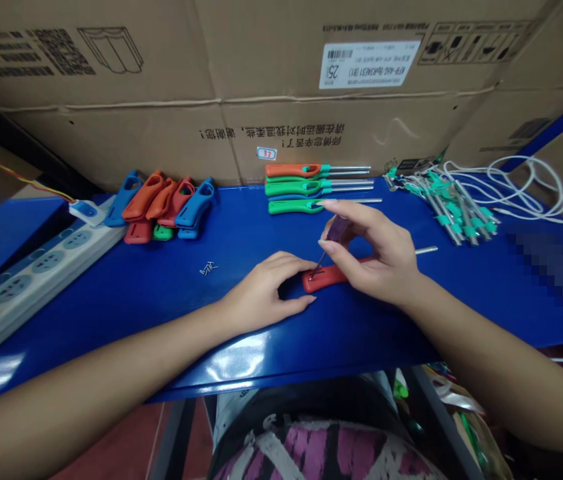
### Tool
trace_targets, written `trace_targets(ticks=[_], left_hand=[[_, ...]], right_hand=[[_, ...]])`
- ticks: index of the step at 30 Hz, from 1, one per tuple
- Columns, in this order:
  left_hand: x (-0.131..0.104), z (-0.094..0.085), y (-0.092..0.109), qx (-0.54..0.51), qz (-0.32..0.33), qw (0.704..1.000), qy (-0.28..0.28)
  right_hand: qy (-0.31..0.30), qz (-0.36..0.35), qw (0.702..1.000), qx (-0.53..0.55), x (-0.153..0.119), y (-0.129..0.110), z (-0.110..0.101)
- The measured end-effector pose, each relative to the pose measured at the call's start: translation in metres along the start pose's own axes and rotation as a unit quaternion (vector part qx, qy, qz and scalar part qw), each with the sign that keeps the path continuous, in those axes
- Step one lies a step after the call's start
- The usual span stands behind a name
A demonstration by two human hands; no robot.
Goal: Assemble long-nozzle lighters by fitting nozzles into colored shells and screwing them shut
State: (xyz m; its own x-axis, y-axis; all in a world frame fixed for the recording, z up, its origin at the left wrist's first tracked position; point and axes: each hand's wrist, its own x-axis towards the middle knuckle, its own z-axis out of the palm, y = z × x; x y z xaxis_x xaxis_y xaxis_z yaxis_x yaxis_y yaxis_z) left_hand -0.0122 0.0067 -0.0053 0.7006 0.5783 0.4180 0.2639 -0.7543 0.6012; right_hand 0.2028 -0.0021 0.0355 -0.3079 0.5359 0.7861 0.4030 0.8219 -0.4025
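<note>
The right hand [381, 250] hides much of the red lighter [331, 275] and part of the screwdriver [338, 230], the left edge cuts off the power strip [64, 272], and the loose screws [208, 268] look too small to count.

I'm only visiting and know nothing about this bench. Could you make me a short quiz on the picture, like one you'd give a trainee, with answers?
1. Which hand holds the slim metal screwdriver with a dark purple handle?

2. Where do the small silver metal screws lie?
A) On the long white power strip
B) On the glossy blue tabletop
C) On the looped white cable

3. Fill in the colour: the screwdriver's tip points down at the end of a ____ curved plastic lighter body.

Key:
1. The right hand.
2. B.
3. Red.
</note>
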Motion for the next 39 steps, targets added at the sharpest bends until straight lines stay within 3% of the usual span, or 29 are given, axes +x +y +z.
trace_targets(ticks=[6, 12, 18, 25, 29, 31, 36, 39], left_hand=[[0.001, -0.001, 0.0, -0.003, 0.003, 1.0, -0.008], [0.003, -0.002, 0.002, -0.013, 0.0, 1.0, -0.012], [0.003, -0.002, 0.002, -0.015, -0.007, 1.0, -0.017], [0.003, -0.001, 0.001, -0.011, -0.004, 1.0, -0.012], [0.004, -0.002, 0.002, -0.018, -0.013, 1.0, -0.019], [0.003, -0.002, 0.002, -0.02, -0.014, 1.0, -0.019], [0.003, -0.001, 0.002, -0.021, -0.012, 1.0, -0.018], [0.003, -0.002, 0.002, -0.017, -0.013, 1.0, -0.018]], right_hand=[[-0.011, -0.009, 1.0, -0.01, -0.001, 0.001, 0.002], [-0.062, -0.014, 0.998, -0.018, 0.0, 0.0, 0.0], [-0.113, 0.051, 0.991, 0.048, 0.002, 0.0, 0.0], [-0.045, -0.042, 0.996, -0.065, 0.004, 0.001, 0.0], [-0.091, 0.005, 0.996, 0.001, 0.006, -0.004, 0.0], [-0.081, 0.011, 0.997, 0.01, 0.007, -0.004, 0.0], [0.007, -0.107, 0.988, -0.112, 0.009, 0.001, -0.001], [-0.029, -0.082, 0.993, -0.078, 0.011, -0.002, -0.002]])
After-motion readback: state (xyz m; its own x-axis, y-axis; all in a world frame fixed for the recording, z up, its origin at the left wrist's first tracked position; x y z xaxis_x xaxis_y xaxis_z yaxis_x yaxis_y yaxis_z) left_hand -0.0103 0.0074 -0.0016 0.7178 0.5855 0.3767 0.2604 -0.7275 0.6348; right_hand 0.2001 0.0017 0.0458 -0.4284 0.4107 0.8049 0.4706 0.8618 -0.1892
